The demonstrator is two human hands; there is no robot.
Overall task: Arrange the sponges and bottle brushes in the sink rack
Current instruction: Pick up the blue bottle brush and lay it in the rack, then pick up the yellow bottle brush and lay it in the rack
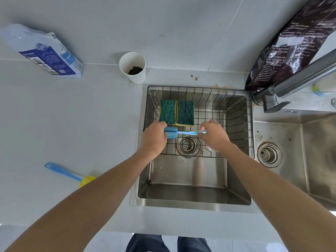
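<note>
Two bare forearms, bottom of frame, reaching up toward centre over the sink (181, 195). Left hand (154, 138), centre frame: fingers curled around the blue foam head of a bottle brush (171, 132). Right hand (213, 134), just right of centre: fingers (202, 128) pinching the tip of the brush's thin blue handle. Brush held level, lengthwise left to right, over the wire sink rack (236, 113); contact with the rack wires not determinable. Two green-and-yellow sponges (176, 112) side by side, touching, at the rack's upper-left corner, just above the brush. Rack seated across the upper half of the sink, drain strainer visible beneath it. Second bottle brush (70, 174), blue handle with yellow head, flat on the counter (72, 124) at lower left, well apart from the sink. White paper cup (132, 67) with dark contents on the counter, above the rack's left corner. Blue-and-white pack (45, 51) at upper left. Dark bag (294, 42) and faucet (294, 80) at upper right.
</note>
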